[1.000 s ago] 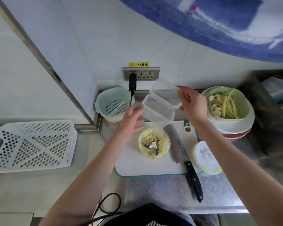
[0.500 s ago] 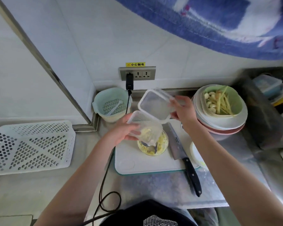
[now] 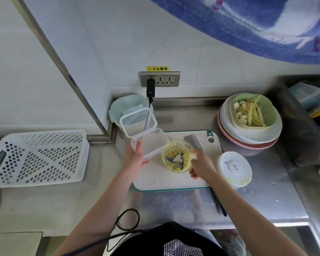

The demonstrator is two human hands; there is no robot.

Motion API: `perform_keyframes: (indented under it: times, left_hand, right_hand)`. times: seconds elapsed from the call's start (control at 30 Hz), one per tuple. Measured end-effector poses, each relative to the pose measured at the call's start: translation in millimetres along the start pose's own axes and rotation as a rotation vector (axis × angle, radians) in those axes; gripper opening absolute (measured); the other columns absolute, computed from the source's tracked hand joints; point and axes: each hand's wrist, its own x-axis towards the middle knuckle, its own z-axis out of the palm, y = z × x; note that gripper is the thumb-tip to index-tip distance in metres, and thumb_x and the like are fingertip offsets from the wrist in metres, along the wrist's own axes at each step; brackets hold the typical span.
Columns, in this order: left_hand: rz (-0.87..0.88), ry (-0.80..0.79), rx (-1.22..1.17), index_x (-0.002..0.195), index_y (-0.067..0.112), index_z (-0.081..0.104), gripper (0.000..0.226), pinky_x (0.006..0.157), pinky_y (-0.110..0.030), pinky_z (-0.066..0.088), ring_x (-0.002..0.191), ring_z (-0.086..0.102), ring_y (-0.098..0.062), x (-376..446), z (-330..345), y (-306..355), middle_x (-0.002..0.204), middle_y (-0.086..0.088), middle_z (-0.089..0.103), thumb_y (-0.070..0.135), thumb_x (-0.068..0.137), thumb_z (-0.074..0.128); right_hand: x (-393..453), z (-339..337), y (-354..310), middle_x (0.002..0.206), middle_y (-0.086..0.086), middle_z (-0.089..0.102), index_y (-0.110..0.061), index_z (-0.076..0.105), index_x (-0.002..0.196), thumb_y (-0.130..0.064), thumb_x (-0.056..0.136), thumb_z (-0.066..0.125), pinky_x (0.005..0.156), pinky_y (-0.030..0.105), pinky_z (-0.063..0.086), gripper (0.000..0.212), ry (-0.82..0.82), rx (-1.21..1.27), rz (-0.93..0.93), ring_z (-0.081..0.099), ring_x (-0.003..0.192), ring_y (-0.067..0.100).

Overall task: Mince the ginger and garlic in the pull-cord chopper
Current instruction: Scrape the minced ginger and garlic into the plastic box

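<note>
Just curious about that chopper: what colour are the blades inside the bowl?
Dark purple blades on a white hub, amid yellowish mince; seen in the head view.

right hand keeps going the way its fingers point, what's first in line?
The right hand already touches the chopper bowl at its right rim, fingers pointing up-left. Going on, it would push that bowl toward the clear container; depth is unclear.

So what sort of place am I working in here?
Most likely a kitchen prep counter: a steel worktop, a cutting board with a knife, and stacked plates by a tiled wall.
</note>
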Motion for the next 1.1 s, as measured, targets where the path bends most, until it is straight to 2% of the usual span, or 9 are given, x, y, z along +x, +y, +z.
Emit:
perform_keyframes:
  times: [0.23,0.37,0.53,0.63,0.73,0.8,0.9,1.0,1.1]
  left_hand:
    - [-0.083,0.052,0.193,0.133,0.009,0.032,0.057,0.086,-0.042,0.051,0.095,0.059,-0.029,-8.0,7.4,-27.7,0.118,-0.009,0.052,0.054,0.098,0.026]
    - [-0.157,-0.069,0.305,0.120,0.010,0.033,0.035,0.052,-0.026,0.043,0.071,0.048,-0.020,-14.6,21.7,-40.1,0.108,-0.012,0.047,0.040,0.101,0.030]
    - [-0.174,0.009,0.312,0.120,0.004,0.034,0.043,0.051,-0.029,0.045,0.071,0.055,-0.023,-23.2,27.0,-39.1,0.102,-0.011,0.052,0.037,0.096,0.048]
    - [0.146,0.186,0.587,0.109,0.005,0.042,0.043,0.069,-0.033,0.041,0.090,0.059,-0.032,-41.7,18.0,-31.2,0.096,-0.004,0.055,0.044,0.093,0.050]
    - [0.473,0.088,0.536,0.086,0.012,0.040,0.037,0.060,-0.033,0.040,0.071,0.058,-0.031,-57.8,19.4,-15.4,0.074,-0.002,0.050,0.048,0.092,0.049]
    - [0.362,-0.130,0.381,0.093,0.017,0.048,0.045,0.055,-0.035,0.052,0.070,0.063,-0.024,-59.2,28.6,0.6,0.084,-0.003,0.057,0.061,0.088,0.047]
    - [0.100,-0.348,0.320,0.116,0.031,0.055,0.058,0.072,-0.044,0.059,0.092,0.066,-0.018,-49.1,37.8,17.0,0.113,0.004,0.060,0.075,0.081,0.042]
    - [0.066,-0.315,0.239,0.108,0.033,0.059,0.047,0.076,-0.048,0.058,0.099,0.065,-0.020,-41.8,35.6,21.8,0.116,0.003,0.063,0.070,0.084,0.043]
    - [-0.027,-0.241,0.091,0.110,0.030,0.060,0.052,0.071,-0.046,0.059,0.097,0.065,-0.022,-39.9,31.5,25.0,0.111,-0.001,0.065,0.071,0.087,0.038]
  right_hand:
    - [-24.6,-9.8,23.4,0.064,0.016,0.061,-0.017,0.034,0.126,-0.003,0.091,0.033,0.038,0.023,0.042,0.038,-0.023,0.068,0.024,0.052,0.042,0.020]
    - [-34.3,-17.0,36.5,0.060,0.012,0.059,-0.019,0.040,0.122,-0.006,0.094,0.035,0.039,0.024,0.039,0.031,0.048,0.116,-0.016,0.048,0.038,0.017]
    - [-46.4,-30.6,47.6,0.055,0.010,0.057,-0.021,0.043,0.116,-0.009,0.098,0.038,0.034,0.021,0.034,0.022,0.202,0.168,-0.077,0.043,0.036,0.015]
    - [-53.5,-39.4,42.5,0.053,0.010,0.053,-0.021,0.046,0.113,-0.009,0.098,0.038,0.034,0.022,0.033,0.021,0.225,0.223,-0.120,0.040,0.038,0.017]
    - [-58.2,-39.4,25.7,0.046,0.002,0.051,-0.021,0.052,0.111,-0.011,0.097,0.041,0.034,0.019,0.030,0.020,0.167,0.246,-0.193,0.038,0.034,0.012]
    - [-60.6,-35.6,11.6,0.047,0.003,0.052,-0.019,0.053,0.111,-0.011,0.098,0.041,0.033,0.018,0.028,0.020,0.103,0.256,-0.247,0.036,0.033,0.012]
    - [-56.7,-29.6,-4.8,0.052,0.009,0.053,-0.015,0.052,0.116,-0.012,0.099,0.040,0.033,0.016,0.027,0.021,0.029,0.256,-0.265,0.035,0.032,0.013]
    - [-48.6,-25.1,-15.4,0.061,0.014,0.057,-0.019,0.052,0.122,-0.020,0.099,0.042,0.043,0.023,0.037,0.025,0.085,0.144,-0.311,0.048,0.044,0.019]
    - [-48.4,-20.0,-28.5,0.088,0.004,0.058,-0.027,0.053,0.124,-0.033,0.091,0.059,0.069,0.032,0.042,0.034,0.300,-0.226,-0.536,0.053,0.084,0.021]
